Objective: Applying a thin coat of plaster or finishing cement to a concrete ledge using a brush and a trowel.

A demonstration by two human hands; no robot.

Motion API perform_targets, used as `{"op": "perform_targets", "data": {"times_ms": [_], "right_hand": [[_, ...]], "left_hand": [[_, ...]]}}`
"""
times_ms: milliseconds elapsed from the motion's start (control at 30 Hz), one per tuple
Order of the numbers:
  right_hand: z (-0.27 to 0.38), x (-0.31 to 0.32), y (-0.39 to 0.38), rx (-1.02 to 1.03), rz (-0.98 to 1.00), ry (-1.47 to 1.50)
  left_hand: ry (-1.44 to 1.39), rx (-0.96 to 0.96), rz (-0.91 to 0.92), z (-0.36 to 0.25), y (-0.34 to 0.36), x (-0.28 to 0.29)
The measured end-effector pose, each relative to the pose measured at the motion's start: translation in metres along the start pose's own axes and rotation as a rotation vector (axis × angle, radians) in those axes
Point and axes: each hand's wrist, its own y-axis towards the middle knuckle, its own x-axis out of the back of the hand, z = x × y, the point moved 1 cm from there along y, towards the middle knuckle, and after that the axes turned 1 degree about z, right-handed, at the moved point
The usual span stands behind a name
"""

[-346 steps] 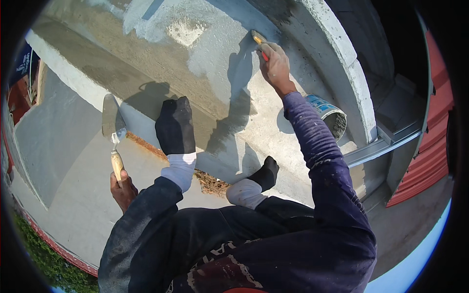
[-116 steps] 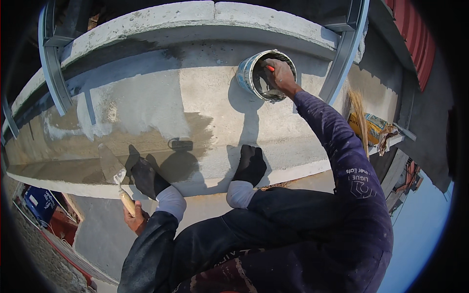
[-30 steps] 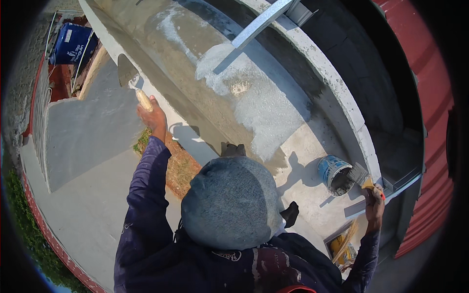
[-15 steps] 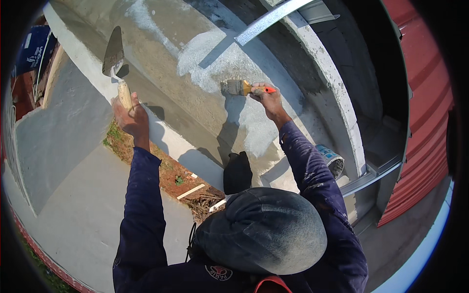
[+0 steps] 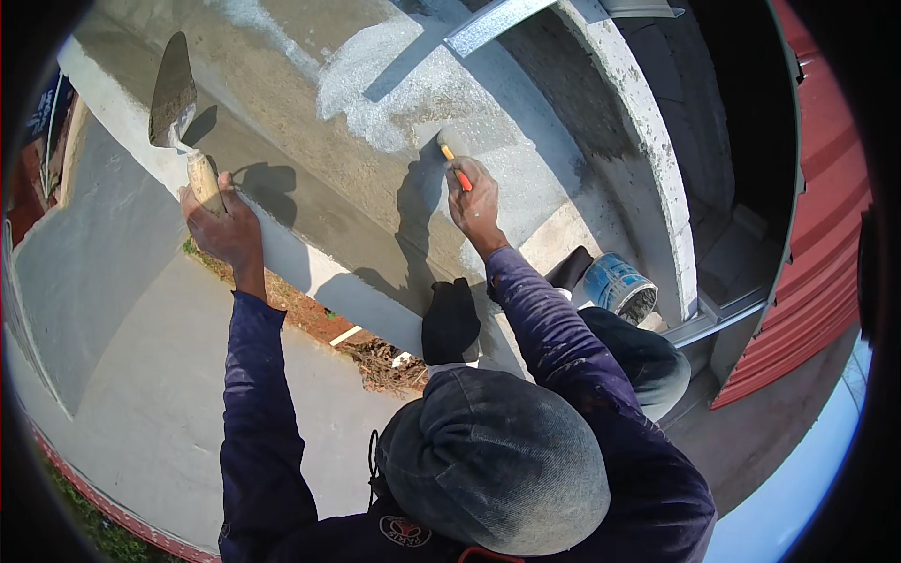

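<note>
My left hand (image 5: 227, 233) is closed around the wooden handle of a pointed trowel (image 5: 175, 92), its blade raised over the edge of a concrete ledge (image 5: 314, 141). To its right, my right hand (image 5: 477, 208) grips a paintbrush (image 5: 449, 154) with a yellow, red-tipped handle. The brush's bristle end is down at the pale, wet-looking coating (image 5: 385, 94) on the ledge; the bristles are mostly hidden by the angle. A blue and white bucket (image 5: 608, 281) with grey paste inside stands right of my right forearm.
My denim-covered knee (image 5: 497, 460) and black shoe (image 5: 450, 321) are at the lower middle. A metal channel (image 5: 493, 23) juts over the ledge from above. A curved concrete wall (image 5: 648, 141) rises at right, before red corrugated sheeting (image 5: 826, 225). Bare soil (image 5: 305, 310) lies below the ledge.
The paintbrush has turned more upright, and my right hand has shifted left and slightly down. My left hand with the trowel is further left. More of the bucket and my other knee show.
</note>
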Motion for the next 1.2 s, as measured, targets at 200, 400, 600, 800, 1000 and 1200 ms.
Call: {"op": "perform_targets", "data": {"times_ms": [200,400,600,800,1000,1200], "right_hand": [[0.022,-0.018,0.0,0.11,0.4,0.179],[-0.026,0.037,0.1,0.193,-0.182,-0.016],[-0.003,-0.005,0.059,0.181,0.091,-0.143],[0.018,-0.013,0.063,0.222,0.41,0.121],[-0.017,0.024,0.121,-0.082,-0.193,0.082],[0.036,-0.055,0.08,0.312,0.301,0.005]], "left_hand": [[0.016,-0.007,0.022,0.005,-0.003,-0.001],[-0.002,-0.003,-0.004,0.002,0.0,0.0],[0.037,-0.05,-0.025,0.003,0.0,0.003],[-0.013,-0.039,0.01,0.001,0.002,0.002],[0.019,-0.052,0.007,-0.001,0.001,0.004],[-0.002,-0.053,-0.005,-0.003,0.004,0.0]]}}
